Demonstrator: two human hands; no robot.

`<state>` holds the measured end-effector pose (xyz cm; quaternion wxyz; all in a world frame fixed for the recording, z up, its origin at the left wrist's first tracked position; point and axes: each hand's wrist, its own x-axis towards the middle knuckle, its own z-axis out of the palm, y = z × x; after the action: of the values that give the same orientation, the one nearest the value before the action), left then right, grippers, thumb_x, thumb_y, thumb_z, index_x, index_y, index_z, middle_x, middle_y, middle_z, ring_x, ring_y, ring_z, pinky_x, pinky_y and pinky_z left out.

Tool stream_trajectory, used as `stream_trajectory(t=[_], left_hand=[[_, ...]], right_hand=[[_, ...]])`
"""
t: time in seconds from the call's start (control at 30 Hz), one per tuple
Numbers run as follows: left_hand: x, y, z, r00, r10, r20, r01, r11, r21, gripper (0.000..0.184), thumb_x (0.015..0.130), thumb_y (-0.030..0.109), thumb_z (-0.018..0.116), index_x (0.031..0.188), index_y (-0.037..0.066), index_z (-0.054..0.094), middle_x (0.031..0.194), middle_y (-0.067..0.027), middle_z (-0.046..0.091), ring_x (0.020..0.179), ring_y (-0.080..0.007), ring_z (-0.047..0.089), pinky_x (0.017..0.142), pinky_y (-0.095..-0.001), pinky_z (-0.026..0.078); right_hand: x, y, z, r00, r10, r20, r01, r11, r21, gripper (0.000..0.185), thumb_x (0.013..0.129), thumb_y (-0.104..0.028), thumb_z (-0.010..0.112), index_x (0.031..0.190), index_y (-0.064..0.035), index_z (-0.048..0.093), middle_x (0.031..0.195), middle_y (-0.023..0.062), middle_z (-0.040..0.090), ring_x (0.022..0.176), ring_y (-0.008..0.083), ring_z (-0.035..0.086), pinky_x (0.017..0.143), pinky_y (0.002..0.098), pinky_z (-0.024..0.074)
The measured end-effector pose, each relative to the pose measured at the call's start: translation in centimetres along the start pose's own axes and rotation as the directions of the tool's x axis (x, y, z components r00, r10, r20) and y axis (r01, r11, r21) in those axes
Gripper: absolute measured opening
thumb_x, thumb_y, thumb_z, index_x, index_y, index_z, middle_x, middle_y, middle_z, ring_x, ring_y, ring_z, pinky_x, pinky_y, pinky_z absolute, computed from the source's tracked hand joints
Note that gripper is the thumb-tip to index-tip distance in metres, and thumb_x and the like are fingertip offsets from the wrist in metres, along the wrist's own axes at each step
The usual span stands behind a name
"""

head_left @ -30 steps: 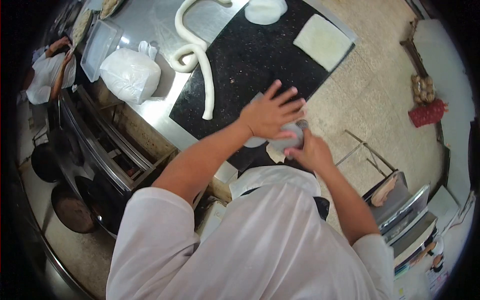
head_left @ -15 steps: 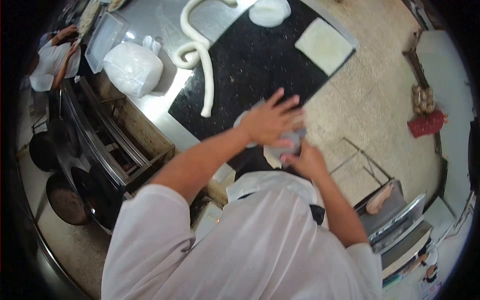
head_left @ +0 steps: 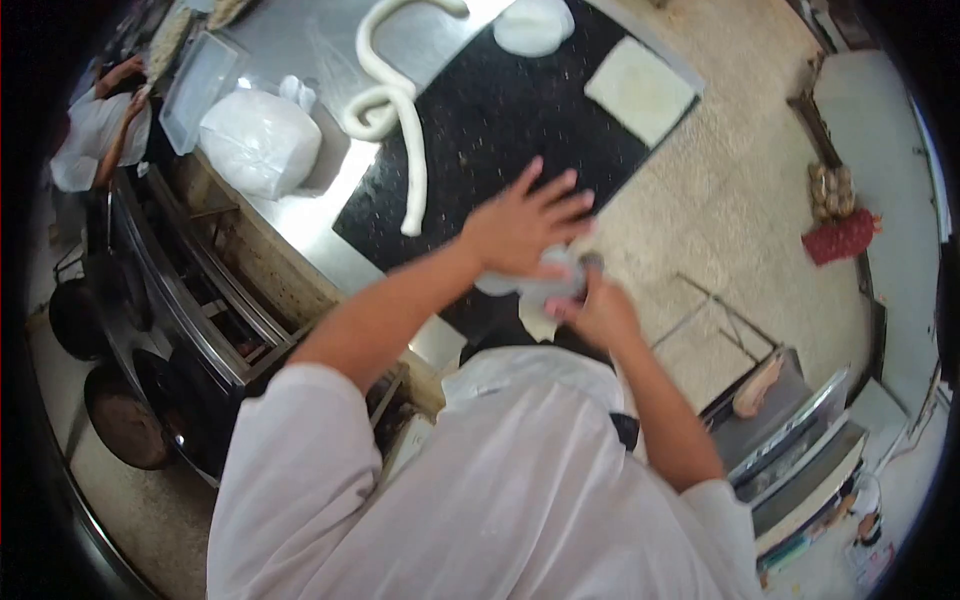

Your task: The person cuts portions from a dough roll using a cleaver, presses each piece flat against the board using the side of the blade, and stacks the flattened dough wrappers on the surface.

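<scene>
My left hand (head_left: 525, 225) is open, its fingers spread, palm down over the near corner of the black speckled worktop (head_left: 490, 130). Under and beside it shows a blurred greyish-white thing (head_left: 557, 285), its kind unclear. My right hand (head_left: 605, 312) curls round the right side of this thing, thumb toward me; a dark grey end (head_left: 592, 263) pokes out by its fingers. A pale rounded edge (head_left: 495, 283) shows below my left wrist. Beyond my left hand, a long rope of dough (head_left: 413, 180) lies with a loop in it, running onto the steel surface.
A pale square slab (head_left: 640, 92) and a round white stack (head_left: 533, 25) lie on the worktop. To the left are a full white plastic bag (head_left: 260, 142), a clear tub (head_left: 203, 90), a stove (head_left: 205, 290) with dark pans (head_left: 128, 415), and another person (head_left: 105, 130).
Both hands have shifted slightly; the left hand's fingers are spread wider. The greyish-white thing between them has moved a little left. The whole view has drifted slightly.
</scene>
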<state>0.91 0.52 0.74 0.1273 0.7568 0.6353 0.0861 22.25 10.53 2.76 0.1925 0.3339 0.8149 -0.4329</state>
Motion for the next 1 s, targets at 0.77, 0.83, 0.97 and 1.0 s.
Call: stream_trajectory(t=[0.77,0.83,0.97,1.0], left_hand=[[-6.6,2.7,-1.4,0.666,-0.745,-0.037,0.496,0.479,-0.724,0.032,0.088,0.026,0.077,0.11,0.004,0.069,0.088,-0.0191,0.074,0.081,-0.0357,0.074,0.074,-0.0434,0.057],[-6.8,3.2,-1.3,0.608,-0.79,-0.082,0.475,0.445,-0.759,0.032,0.089,0.022,0.075,0.115,0.005,0.068,0.089,-0.019,0.074,0.08,-0.0352,0.074,0.074,-0.0425,0.057],[-8.0,3.9,-1.1,0.591,-0.801,-0.093,0.429,0.41,-0.805,0.034,0.092,0.014,0.072,0.124,0.004,0.067,0.093,-0.0168,0.074,0.078,-0.0262,0.073,0.071,-0.0361,0.057],[-8.4,4.2,-1.3,0.599,-0.79,-0.128,0.378,0.421,-0.824,0.035,0.093,0.011,0.071,0.127,0.005,0.067,0.092,-0.0143,0.074,0.077,-0.0206,0.073,0.069,-0.0334,0.056]], right_hand=[[-8.2,0.3,-0.6,0.959,0.023,-0.282,-0.03,0.999,-0.022,0.037,0.091,-0.026,0.075,0.11,0.0018,0.06,0.086,0.0272,0.07,0.082,0.0449,0.07,0.07,0.0487,0.0535],[-3.3,-1.5,-1.5,0.95,-0.07,-0.305,0.046,0.995,-0.086,0.039,0.091,-0.025,0.074,0.113,0.0022,0.057,0.088,0.029,0.07,0.086,0.0499,0.069,0.073,0.0533,0.0536],[2.8,-4.6,-0.3,0.951,-0.226,-0.212,0.207,0.972,-0.11,0.045,0.091,-0.026,0.074,0.118,0.0029,0.054,0.09,0.0306,0.07,0.09,0.0508,0.069,0.077,0.0552,0.0537],[3.2,-4.5,0.5,0.952,-0.237,-0.193,0.222,0.97,-0.098,0.045,0.091,-0.026,0.074,0.118,0.0029,0.054,0.09,0.0306,0.07,0.09,0.0508,0.069,0.077,0.0552,0.0537]])
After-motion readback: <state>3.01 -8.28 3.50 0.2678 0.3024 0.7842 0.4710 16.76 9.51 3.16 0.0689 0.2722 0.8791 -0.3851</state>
